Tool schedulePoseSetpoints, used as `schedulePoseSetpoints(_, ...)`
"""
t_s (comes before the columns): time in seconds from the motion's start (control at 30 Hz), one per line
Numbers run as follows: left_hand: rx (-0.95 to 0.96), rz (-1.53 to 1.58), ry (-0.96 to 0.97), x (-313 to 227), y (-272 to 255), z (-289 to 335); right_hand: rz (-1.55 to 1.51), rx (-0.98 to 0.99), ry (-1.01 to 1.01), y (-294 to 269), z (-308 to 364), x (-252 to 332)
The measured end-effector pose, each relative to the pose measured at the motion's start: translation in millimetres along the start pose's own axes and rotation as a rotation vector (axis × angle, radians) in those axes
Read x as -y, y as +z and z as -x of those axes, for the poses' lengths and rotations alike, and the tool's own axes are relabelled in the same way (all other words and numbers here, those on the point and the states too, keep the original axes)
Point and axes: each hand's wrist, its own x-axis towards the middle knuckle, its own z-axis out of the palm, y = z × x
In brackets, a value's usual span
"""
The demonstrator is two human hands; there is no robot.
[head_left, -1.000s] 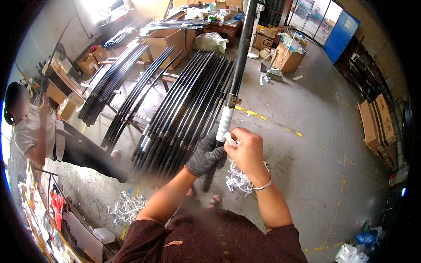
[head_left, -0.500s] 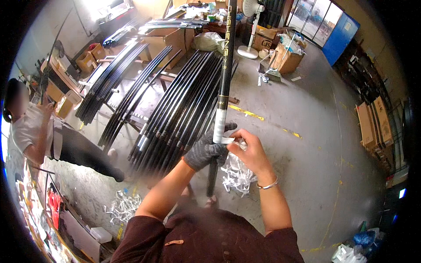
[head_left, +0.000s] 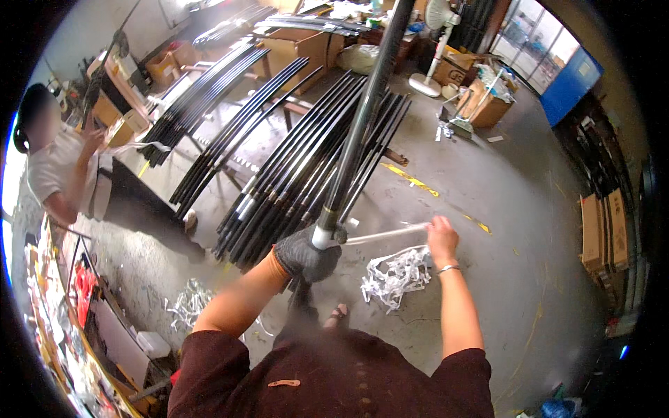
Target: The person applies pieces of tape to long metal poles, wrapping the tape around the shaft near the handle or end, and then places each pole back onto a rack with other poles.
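My left hand (head_left: 306, 254), in a dark grey knit glove, is closed around a long glossy black rod (head_left: 362, 118), which tilts up and away to the right. White tape (head_left: 323, 237) wraps the rod just at the glove. From that wrap a white tape strip (head_left: 390, 233) stretches taut to my bare right hand (head_left: 442, 240), whose fingers pinch its end. A metal bracelet (head_left: 449, 267) circles the right wrist. Below the strip, a heap of white tape scraps (head_left: 397, 279) lies on the floor.
Several black rods (head_left: 286, 174) lie in rows on a low rack ahead and to the left. A co-worker (head_left: 63, 167) stands at the left, holding a thin rod. Behind are a white fan (head_left: 425, 85) and cardboard boxes (head_left: 488, 104). More tape scraps (head_left: 188, 303) lie at lower left.
My right hand has moved right, away from the rod, drawing the tape strip out long. The rod leans more to the right, and my left hand has shifted slightly lower left.
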Motion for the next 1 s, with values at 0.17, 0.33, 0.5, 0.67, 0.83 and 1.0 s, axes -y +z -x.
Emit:
schedulePoseSetpoints(0.17, -0.092, -0.009, -0.139, -11, -20, 58, 0.312, 0.157, 0.327, 1, 51, -131)
schedulePoseSetpoints(0.33, -0.220, 0.047, -0.170, -8, -56, 124, 0.463, 0.270, 0.702, -21, 139, -245)
schedulePoseSetpoints(0.5, -0.531, -0.216, -0.143, -9, -112, 143, 0.216, 0.314, 0.892, -14, 265, -285)
schedulePoseSetpoints(0.67, -0.892, -1.051, 0.036, 42, -229, 120, 0.006, 0.279, 0.789, 21, 321, -231)
schedulePoseSetpoints(0.83, -1.014, -1.325, -0.184, 65, -302, 59, 0.055, 0.305, 0.804, 19, 303, -130)
schedulePoseSetpoints(1.0, -0.994, -1.403, -0.510, 54, -336, 6, 0.061, 0.376, 0.835, -20, 286, -72)
